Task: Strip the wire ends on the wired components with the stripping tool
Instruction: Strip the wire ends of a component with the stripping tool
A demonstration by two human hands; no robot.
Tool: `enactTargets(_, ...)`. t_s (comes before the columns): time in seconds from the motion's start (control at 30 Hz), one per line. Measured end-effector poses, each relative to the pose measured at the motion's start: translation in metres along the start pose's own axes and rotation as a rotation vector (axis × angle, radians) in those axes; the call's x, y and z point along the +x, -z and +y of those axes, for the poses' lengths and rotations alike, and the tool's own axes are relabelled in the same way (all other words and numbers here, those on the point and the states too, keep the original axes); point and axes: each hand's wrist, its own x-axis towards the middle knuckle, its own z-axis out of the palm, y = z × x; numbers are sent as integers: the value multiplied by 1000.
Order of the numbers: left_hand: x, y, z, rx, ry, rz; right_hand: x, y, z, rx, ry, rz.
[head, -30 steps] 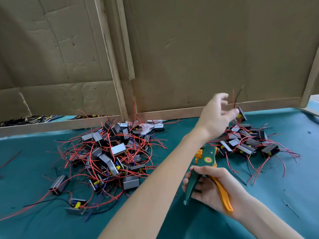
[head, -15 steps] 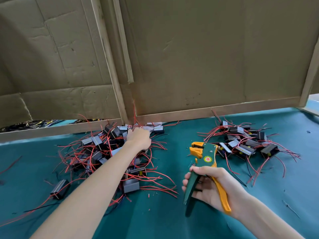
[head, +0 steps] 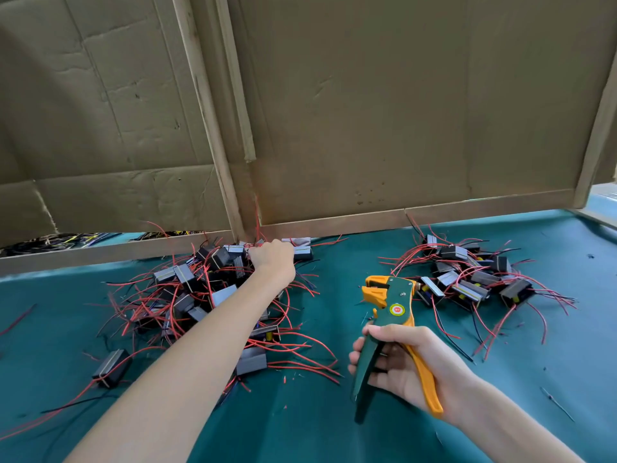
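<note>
L hand [head: 272, 259] down in far end of left pile [head: 187, 295], fingers curled under, hold unseen, can't tell | R hand [head: 404, 362] wraps stripping tool [head: 390, 297], head up, betw. piles | risk: tangled red wires [head: 293, 359] snag, lift drags neighbours out, mixes w/ right pile [head: 474, 282]

A teal-covered tabletop [head: 300, 429] carries two heaps of wired components. The larger heap [head: 182, 274], tangled in red and black leads, sits at 10 o'clock, and the smaller heap [head: 467, 285] at 2 o'clock. One stray component [head: 112, 367] lies at 8 o'clock, a loose wire scrap [head: 556, 403] at 4 o'clock.
</note>
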Motion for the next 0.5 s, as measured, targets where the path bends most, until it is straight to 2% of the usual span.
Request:
enactTargets(0.13, 6, 5, -1, 18, 62, -62, 0, 0, 0, 0, -2, -3)
enactTargets(0.33, 3, 12, -6, -115, 23, 80, 1, 0, -1, 3, -11, -2)
enactTargets(0.4, 3, 20, -15, -256, 25, 202, 1, 0, -1, 0, -10, -4)
enactTargets(0.5, 1, 36, -29, -622, 7, 368, -1, 0, -1, -9, -6, -6)
